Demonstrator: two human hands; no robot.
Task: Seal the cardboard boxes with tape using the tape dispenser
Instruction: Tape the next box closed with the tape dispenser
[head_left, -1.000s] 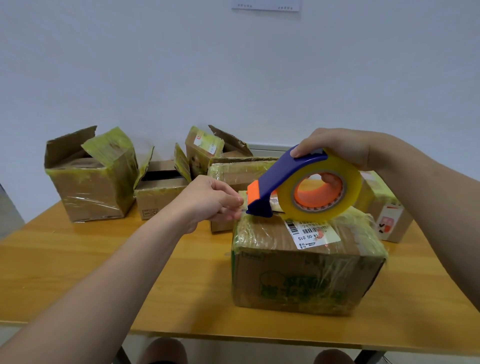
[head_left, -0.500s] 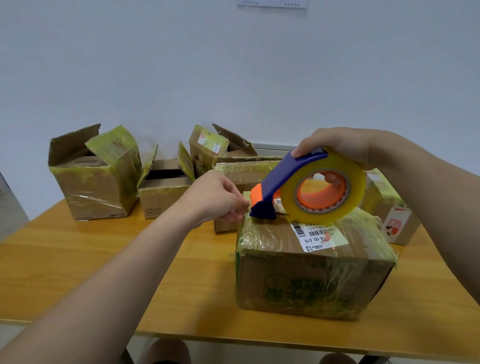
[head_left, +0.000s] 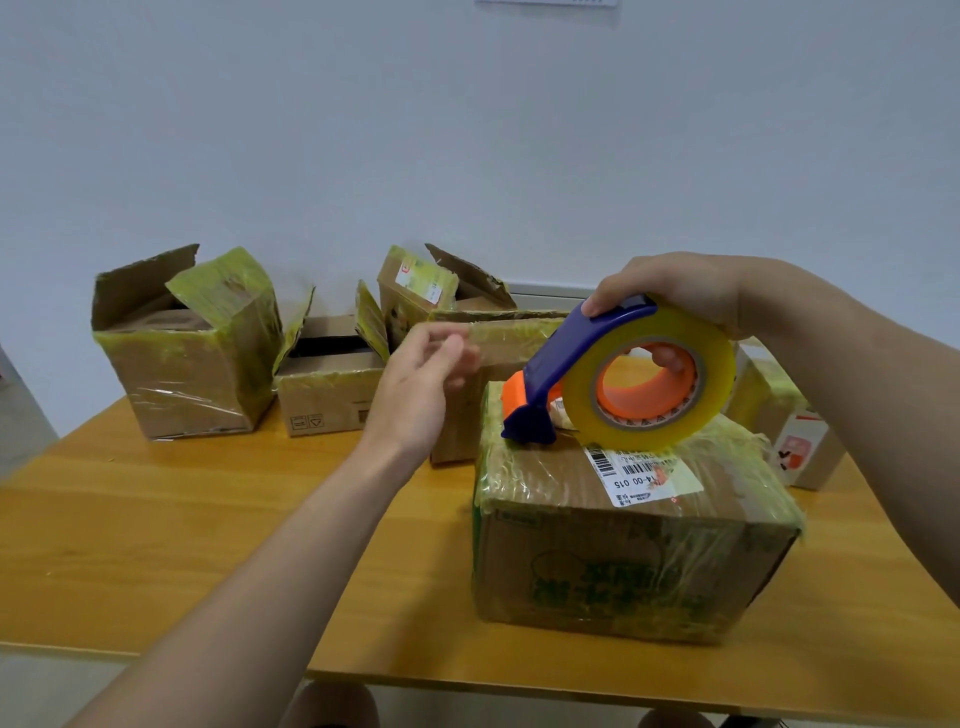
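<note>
The right hand (head_left: 675, 296) grips the tape dispenser (head_left: 582, 353) resting atop the closed near box (head_left: 623, 561), the left hand (head_left: 415, 395) lifted beside it, fingers too blurred to read — sealing seems barely begun, the back boxes (head_left: 192, 374) gaping open.

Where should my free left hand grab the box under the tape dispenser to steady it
Likely the left top edge of the box, toward the front, reached from the left: that stretch is bare, while the tape dispenser in the right hand sits farther back.
</note>
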